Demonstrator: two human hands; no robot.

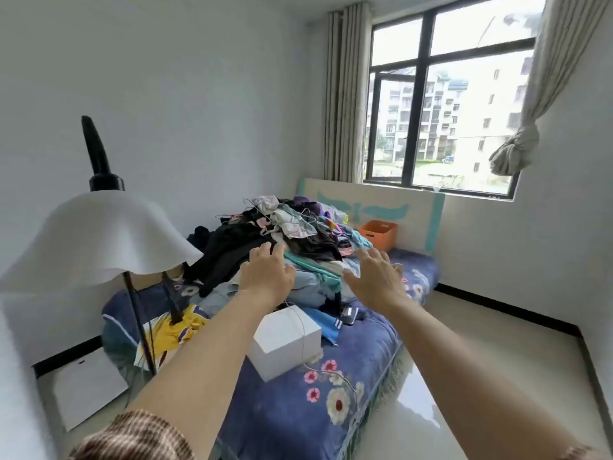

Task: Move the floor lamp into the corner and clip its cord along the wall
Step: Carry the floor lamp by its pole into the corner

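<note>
With both hands, left (267, 273) and right (376, 277), spread and empty, the lamp (99, 237) at nine o'clock is yet to be grasped.

Bed (371, 386) running from near foreground toward the window wall, blue floral blanket covering it. Clothes heap (282, 240) sitting across its far half, hangers sticking out of the top. Orange bin (378, 234) resting at the far end, against the headboard (381, 207). White box (285, 343) sitting mid-bed, nearer the camera; thin white cable (326, 371) trailing over it and onto the blanket. Yellow garment (172, 330) lying at the bed's left edge. Small dark item just beyond the box, kind unclear. Floor (464, 376) pale, glossy, reflecting light; flat white panel (89, 390) lying on it left of the bed.
</note>
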